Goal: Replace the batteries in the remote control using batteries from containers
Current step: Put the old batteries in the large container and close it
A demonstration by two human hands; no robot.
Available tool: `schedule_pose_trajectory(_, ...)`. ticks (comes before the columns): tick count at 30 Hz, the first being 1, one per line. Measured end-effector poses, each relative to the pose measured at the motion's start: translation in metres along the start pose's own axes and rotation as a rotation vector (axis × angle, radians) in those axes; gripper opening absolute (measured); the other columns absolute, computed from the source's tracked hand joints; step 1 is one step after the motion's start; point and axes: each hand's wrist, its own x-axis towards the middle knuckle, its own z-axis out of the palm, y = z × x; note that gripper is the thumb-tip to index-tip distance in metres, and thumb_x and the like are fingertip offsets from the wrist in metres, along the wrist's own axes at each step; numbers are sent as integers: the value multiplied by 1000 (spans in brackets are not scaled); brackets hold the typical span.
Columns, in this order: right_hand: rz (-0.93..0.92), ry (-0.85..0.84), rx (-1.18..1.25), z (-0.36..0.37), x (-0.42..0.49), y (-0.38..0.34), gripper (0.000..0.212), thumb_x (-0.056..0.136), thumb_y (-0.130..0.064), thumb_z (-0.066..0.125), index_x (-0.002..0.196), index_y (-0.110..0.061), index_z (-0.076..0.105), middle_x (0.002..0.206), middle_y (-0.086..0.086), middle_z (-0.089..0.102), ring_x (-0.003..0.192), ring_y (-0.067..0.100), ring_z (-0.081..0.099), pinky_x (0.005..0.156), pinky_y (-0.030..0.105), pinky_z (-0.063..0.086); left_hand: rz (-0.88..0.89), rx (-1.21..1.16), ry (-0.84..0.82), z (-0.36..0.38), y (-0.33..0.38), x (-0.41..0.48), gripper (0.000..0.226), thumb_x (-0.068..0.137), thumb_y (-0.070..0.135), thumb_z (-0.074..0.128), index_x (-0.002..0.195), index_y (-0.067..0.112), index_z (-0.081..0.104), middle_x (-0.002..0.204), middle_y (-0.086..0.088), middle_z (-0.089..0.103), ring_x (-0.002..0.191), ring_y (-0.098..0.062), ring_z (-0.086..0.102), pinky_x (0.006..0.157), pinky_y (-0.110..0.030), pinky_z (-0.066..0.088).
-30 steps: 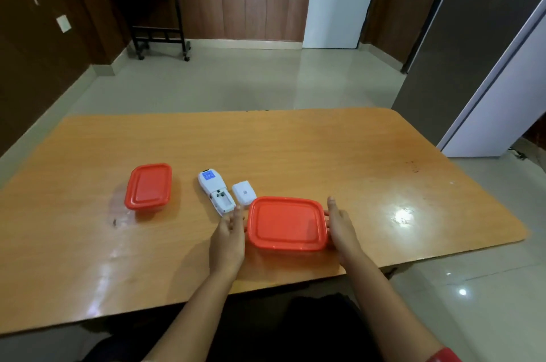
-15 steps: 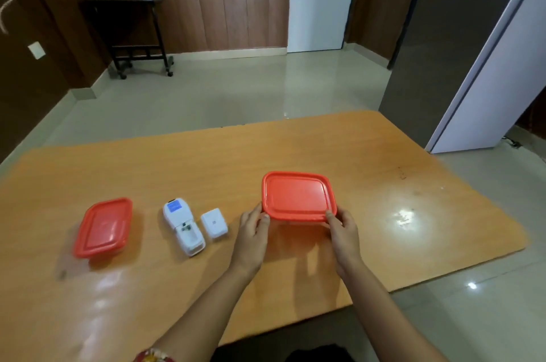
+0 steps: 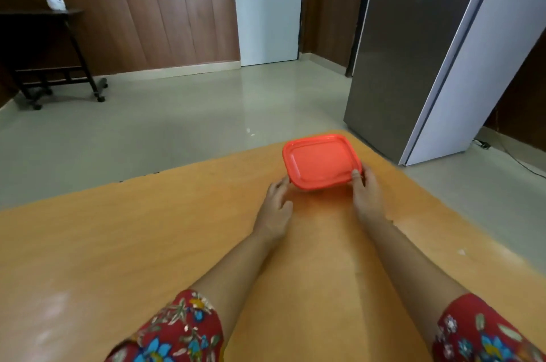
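One wooden table (image 3: 147, 243) fills the lower part of the head view, its orange top bare around the hands. Beyond its far right corner one grey-and-white refrigerator (image 3: 428, 51) is seen, and one white door (image 3: 269, 6) is set in the brown panelled wall. One dark side table (image 3: 44, 45) on castors is noted at far left, with one small white object on top, too small to identify. Two forearms are extended over the table, each with one red floral sleeve (image 3: 177, 329) at the elbow. One container with a red lid (image 3: 320, 162) is located at the far right edge of the table; whether it rests on the surface or is lifted cannot be told. The right hand (image 3: 366, 194) is closed on its near right corner, thumb on the lid. The left hand (image 3: 276, 208) is just beside the near left corner, fingers loosely apart; contact cannot be confirmed.
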Motion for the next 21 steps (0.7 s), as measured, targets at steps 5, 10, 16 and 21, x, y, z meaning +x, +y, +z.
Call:
schedule_pose_trajectory(5,33,-13,-80,15,62,9,48,100,-34,38,143,-12,37,142,11,49,131,29,44,106,35,31,63,262,7,17,-2,57,62,90,7,37,150,13,23,157,-8,23,146,-20,17,117,-27,12)
schedule_pose_trajectory(10,66,-23,-133,24,81,14,51,98,-46,35,143,-21,37,140,6,52,129,30,47,107,42,34,35,510,19,21,-4,82,63,93,17,33,152,17,12,161,-1,10,149,-15,0,119,-42,2)
schedule_pose_trajectory(16,92,-6,-226,28,83,10,53,99,-47,25,146,-23,29,144,7,48,131,34,44,110,46,30,33,546,-9,20,-2,84,62,94,19,30,153,18,11,162,-1,9,148,-13,0,119,-41,-1)
schedule_pose_trajectory(21,109,-22,-275,28,83,11,55,100,-48,20,149,-24,24,148,7,43,136,32,39,113,47,22,56,540,1,19,-3,82,60,94,18,31,152,17,15,160,-2,15,147,-14,9,120,-41,5)
